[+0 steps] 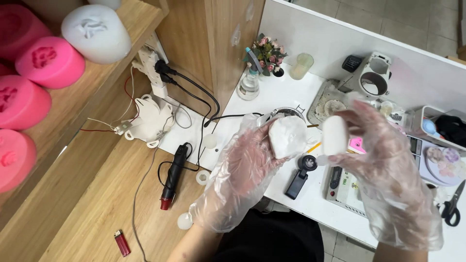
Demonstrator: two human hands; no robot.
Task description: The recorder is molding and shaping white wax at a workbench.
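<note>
— Left hand [242, 170]?
— Gloved in clear plastic, fingers curled around a white lump [287, 137], palm turned up, as if to show its face to the eye.
— Right hand [383, 170]?
— Gloved too, grasping a white cylinder [335, 135] between thumb and fingers, upright, just right of the lump. Close together, but cannot tell whether touching.
— Why up in the air?
— Probably for a close look; both held above the white table [291, 194], clear of the clutter.
— Below them?
— A metal pot [290, 112] just beyond the lump, a small black device [297, 182] near, a scale [347, 187] under the right wrist.
— Farther off?
— Spray bottle [249, 83] and small flower bunch [266, 52] at the far edge, a pale cup [301, 66] beside them, scissors [452, 206] at the right.
— To the left?
— Wooden bench [97, 208] with a black heat tool [172, 177], its cord looped, a red lighter [122, 242] nearer, pink moulds [48, 60] and a white mould [96, 33] on the shelf.
— In the way?
— Crowded table beneath; little bare room for setting down.
</note>
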